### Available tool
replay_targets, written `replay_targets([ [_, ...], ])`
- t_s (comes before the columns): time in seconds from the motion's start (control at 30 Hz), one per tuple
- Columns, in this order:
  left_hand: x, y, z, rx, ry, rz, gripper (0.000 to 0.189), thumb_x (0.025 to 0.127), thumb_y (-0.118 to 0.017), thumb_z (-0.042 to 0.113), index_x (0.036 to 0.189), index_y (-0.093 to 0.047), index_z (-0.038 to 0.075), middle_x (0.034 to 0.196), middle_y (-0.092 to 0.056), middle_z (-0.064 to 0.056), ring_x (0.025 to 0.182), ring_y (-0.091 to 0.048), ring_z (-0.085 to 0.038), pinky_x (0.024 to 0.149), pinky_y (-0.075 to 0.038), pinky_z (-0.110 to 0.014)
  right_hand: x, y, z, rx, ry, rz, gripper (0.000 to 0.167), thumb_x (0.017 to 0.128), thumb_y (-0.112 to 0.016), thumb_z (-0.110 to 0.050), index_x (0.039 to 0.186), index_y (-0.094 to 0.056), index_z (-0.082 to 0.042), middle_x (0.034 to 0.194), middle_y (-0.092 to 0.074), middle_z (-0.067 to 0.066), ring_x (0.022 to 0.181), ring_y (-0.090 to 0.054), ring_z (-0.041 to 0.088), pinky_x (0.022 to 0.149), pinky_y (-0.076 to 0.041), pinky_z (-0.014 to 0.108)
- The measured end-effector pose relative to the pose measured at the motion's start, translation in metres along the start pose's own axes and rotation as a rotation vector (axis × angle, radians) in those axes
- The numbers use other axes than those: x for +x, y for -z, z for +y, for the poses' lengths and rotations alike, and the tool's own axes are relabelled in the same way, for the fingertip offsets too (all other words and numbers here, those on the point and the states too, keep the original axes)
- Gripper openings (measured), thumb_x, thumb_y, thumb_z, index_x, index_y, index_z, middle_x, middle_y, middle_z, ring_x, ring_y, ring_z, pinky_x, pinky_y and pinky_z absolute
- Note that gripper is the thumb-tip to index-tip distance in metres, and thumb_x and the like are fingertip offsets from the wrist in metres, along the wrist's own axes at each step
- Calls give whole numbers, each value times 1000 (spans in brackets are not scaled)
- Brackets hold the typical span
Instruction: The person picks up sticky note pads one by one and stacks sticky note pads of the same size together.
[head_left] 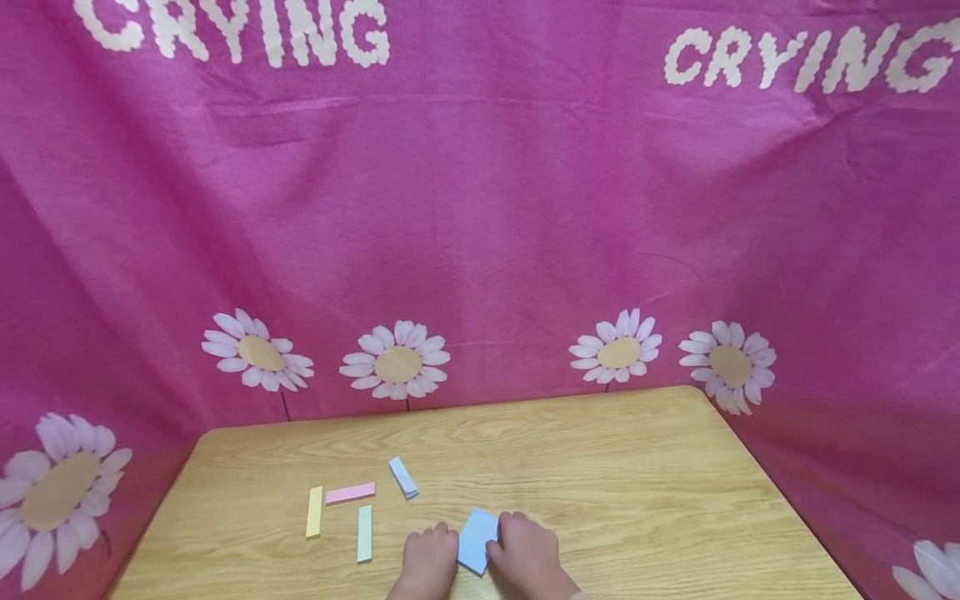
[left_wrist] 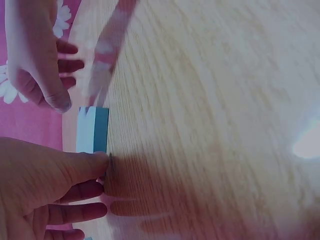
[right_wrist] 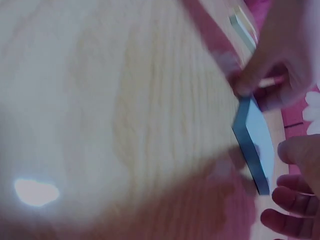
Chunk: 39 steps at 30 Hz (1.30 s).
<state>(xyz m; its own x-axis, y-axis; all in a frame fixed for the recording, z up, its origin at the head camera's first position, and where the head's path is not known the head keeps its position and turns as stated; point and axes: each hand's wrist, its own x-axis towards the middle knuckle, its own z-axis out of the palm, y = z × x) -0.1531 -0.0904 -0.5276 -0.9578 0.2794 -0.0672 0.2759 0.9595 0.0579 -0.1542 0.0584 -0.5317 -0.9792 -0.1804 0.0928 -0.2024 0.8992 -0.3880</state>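
- We see a thick blue pad (head_left: 477,540) on the near side of the table, between the two hands; it looks like stacked paper, with flat faces, crisp corners and a darker, solid-looking side edge.
- The left hand (head_left: 430,557) grips the pad's left end, its thumb pressed to the side edge and the fingers bent behind; we cannot make out how far they reach underneath.
- The right hand (head_left: 527,554) is at the pad's right side, thumb and fingers held wide apart and loosely bent; we cannot tell whether the thumb touches the paper.
- To the left and farther off we find four slim, straight-sided strips: a yellow strip (head_left: 314,512), a pink strip (head_left: 350,493) lying crosswise, a pale green strip (head_left: 364,534) and a pale lavender strip (head_left: 402,477), whose near end looks doubled.
- The table (head_left: 622,483) has a glossy, streaked wood grain and rounded far corners; its near edge is cut off for us.
- Behind hangs a creased magenta cloth (head_left: 480,208) printed with white daisies (head_left: 398,364) and bumpy white lettering (head_left: 810,62), cropped at the top and right.
- In both wrist views we meet blur and a white glare (right_wrist: 36,192) on the wood.
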Motion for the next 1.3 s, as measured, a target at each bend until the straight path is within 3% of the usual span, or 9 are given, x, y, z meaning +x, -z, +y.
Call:
replay_targets([
  [0.17,-4,4,4,-10,6,-31,35,67,-76,24,91,-60,4,81,-50,-5,76,-52,-21,63,-45,-38,8,8,5,-56,27,54,18,65,-63,-17,79,-57,-7,67,-46,-1,55,-48,15,43,-39,32],
  [0.3,-7,6,10,-6,-25,45,43,65,-76,28,95,-58,3,90,-49,-7,84,-49,-23,65,-44,-39,12,8,8,-74,31,37,20,63,-64,-14,79,-56,-5,68,-47,2,55,-49,17,44,-41,32],
  [0.43,-9,4,15,-5,-49,140,44,60,-76,32,89,-58,4,84,-48,-7,79,-48,-22,62,-42,-38,12,5,9,-94,43,20,12,65,-63,-13,72,-54,-7,65,-45,1,53,-48,17,43,-41,33],
  [0.5,-9,2,18,-11,-49,154,45,60,-76,35,88,-58,5,80,-47,-5,75,-48,-21,61,-41,-37,13,4,9,-105,49,7,11,67,-63,-14,70,-54,-8,64,-44,0,53,-47,16,43,-40,33],
  [0.67,-7,-2,25,-19,-23,124,46,61,-74,41,84,-57,5,74,-46,-4,68,-49,-21,60,-39,-37,13,3,10,-121,66,-6,10,67,-62,-15,68,-54,-9,63,-44,0,52,-47,16,43,-40,33],
  [0.8,-6,-3,29,-1,7,100,44,62,-73,40,84,-57,5,74,-46,-5,66,-49,-20,60,-40,-37,12,3,9,-126,104,34,11,63,-61,-13,64,-51,-9,61,-43,1,50,-47,17,41,-38,32],
  [0.97,-7,0,32,29,15,89,41,63,-74,36,85,-57,5,75,-46,-5,66,-49,-20,60,-40,-37,12,4,8,-148,116,24,11,63,-61,-13,64,-52,-7,61,-43,1,50,-46,17,43,-39,33],
  [1.3,-8,-2,32,67,8,182,33,61,-76,22,81,-56,5,73,-46,-4,62,-50,-20,55,-39,-34,10,10,4,-250,109,8,20,62,-64,-21,61,-49,-9,58,-44,1,51,-49,19,48,-40,35],
])
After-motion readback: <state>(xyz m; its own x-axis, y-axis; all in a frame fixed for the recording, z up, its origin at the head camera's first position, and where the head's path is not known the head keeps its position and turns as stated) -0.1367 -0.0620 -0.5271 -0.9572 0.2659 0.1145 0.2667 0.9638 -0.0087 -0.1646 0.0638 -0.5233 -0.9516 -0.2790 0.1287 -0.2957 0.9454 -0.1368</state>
